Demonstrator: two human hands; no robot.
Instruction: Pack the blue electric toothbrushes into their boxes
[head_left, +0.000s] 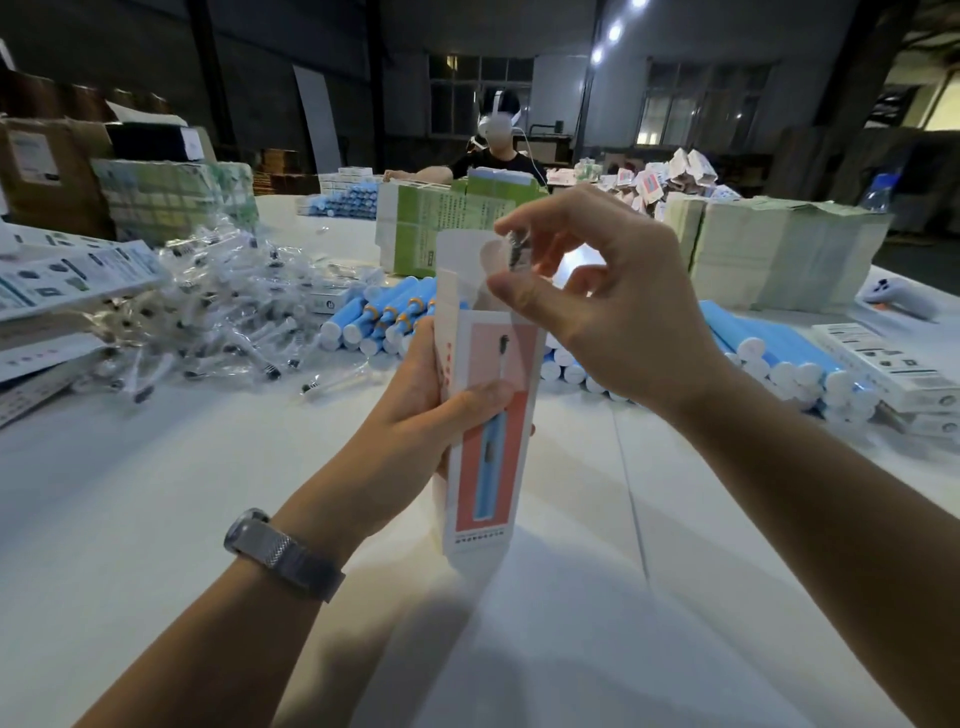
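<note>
Left wrist: nearest to us, a grey mesh watch band (284, 555) wraps the arm just behind our left hand.
Left hand: our left hand (415, 415) grips the toothbrush box (485, 431) upright, thumb curled across its printed front, the other fingers wrapped round the back and out of sight.
Toothbrush box: white and coral, a blue toothbrush pictured on the front, held above the white table (156, 519); its top flap stands open just above our left thumb.
Right hand: our right hand (587, 306) hovers over the open mouth, thumb and forefinger pinching a clear-wrapped brush head (515, 248); the remaining fingers are curled loosely above.
Brush head: dark bristles show between the pinching fingertips, right at the box opening, partly inside the flap.
Box contents: we cannot tell whether a handle is already in there.
Blue toothbrushes: a heap of blue handles (379, 322) lies just beyond our left fingers, and a second heap (779, 358) sits past our right wrist.
Left of our fingers: a big tangle of bagged brush heads (223, 312), then leaflet stacks (62, 280) at the table edge.
Beyond our fingertips: a green printed carton (421, 228) and bundled flat boxes (779, 249).
Far side: another person (493, 150) wearing a headset sits across the table.
</note>
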